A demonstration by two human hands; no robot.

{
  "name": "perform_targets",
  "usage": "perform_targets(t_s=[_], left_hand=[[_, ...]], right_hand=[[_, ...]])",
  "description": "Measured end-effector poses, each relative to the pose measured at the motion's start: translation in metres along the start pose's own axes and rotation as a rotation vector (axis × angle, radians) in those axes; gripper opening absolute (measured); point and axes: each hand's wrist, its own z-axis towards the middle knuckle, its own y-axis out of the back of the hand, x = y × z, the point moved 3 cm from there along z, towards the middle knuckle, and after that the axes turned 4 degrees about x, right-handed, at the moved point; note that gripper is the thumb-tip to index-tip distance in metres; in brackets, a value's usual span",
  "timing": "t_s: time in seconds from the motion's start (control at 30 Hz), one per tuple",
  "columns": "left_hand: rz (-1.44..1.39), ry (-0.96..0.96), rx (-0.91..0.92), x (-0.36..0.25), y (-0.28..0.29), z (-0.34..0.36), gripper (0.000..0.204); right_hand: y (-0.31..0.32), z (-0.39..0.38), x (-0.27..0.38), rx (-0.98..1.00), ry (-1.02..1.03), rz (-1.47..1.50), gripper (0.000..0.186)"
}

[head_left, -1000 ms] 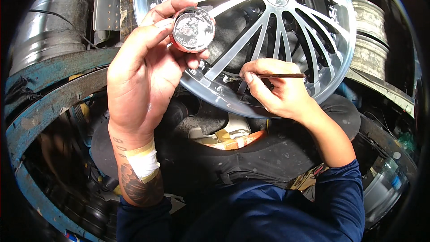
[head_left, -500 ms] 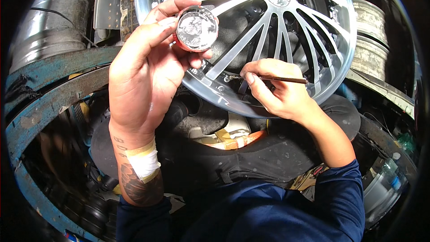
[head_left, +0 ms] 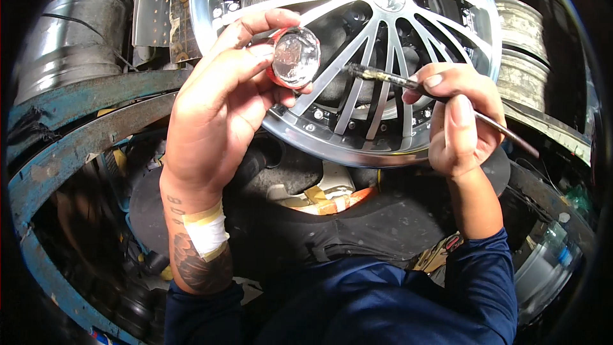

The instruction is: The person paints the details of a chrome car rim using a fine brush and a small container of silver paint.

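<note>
My left hand (head_left: 217, 99) grips a small round red cap (head_left: 296, 57) by its rim, its hollow side smeared with grey and dark paint. Between the fingers of my right hand (head_left: 463, 115) is a thin paintbrush (head_left: 396, 80), its dark, wet-looking bristles pointing left toward the cap and apart from it. Beneath both hands lies a large wheel rim (head_left: 357, 147) with bright machined spokes, black gaps and small bolts around its lip. The brush tip is above the spokes.
Silver metal drums or rims (head_left: 76, 32) are stacked at the left, and more scuffed rims (head_left: 522, 76) at the right. A worn blue metal hoop (head_left: 70, 99) curves round my seat. A clear plastic bottle (head_left: 554, 239) sits at the lower right.
My right hand has risen and moved right, lifting the brush off the rim's lower edge and turning its tip toward the cap. My left hand has shifted slightly right and tilted the cap.
</note>
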Motion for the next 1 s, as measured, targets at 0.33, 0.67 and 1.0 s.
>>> perform_targets(t_s=[0.33, 0.67, 1.0], left_hand=[[0.029, 0.029, 0.014, 0.001, -0.005, -0.002, 0.047], [0.021, 0.036, -0.003, 0.002, -0.006, -0.003, 0.046], [0.048, 0.037, 0.0, 0.0, -0.008, -0.002, 0.046]], right_hand=[[-0.012, 0.006, 0.005, 0.142, -0.018, -0.189, 0.018], [-0.016, 0.007, 0.01, 0.253, -0.017, -0.266, 0.023], [-0.01, 0.002, 0.0, 0.012, -0.061, 0.004, 0.017]])
